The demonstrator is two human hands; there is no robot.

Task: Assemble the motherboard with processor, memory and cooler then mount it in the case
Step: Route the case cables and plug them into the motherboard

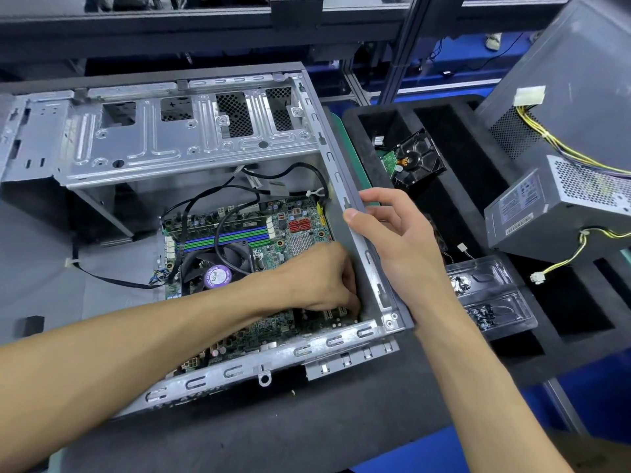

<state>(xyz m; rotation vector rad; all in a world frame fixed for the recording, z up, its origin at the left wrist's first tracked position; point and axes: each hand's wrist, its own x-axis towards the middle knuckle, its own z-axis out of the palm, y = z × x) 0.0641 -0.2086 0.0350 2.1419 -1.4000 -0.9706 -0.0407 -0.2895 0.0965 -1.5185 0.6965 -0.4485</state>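
Observation:
The open grey computer case lies on its side on the dark mat. Inside it sits the green motherboard with a black cooler fan and blue and green memory slots. My left hand reaches into the case's near right corner. Its fingers are curled down onto the board beside the wall, and whatever is under the fingertips is hidden. My right hand grips the case's right wall, thumb on the inner face and fingers over the outer rim.
A black foam tray to the right holds a hard drive. A clear plastic tray of screws lies just right of my right wrist. A grey power supply with yellow cables stands further right. Black cables cross the board.

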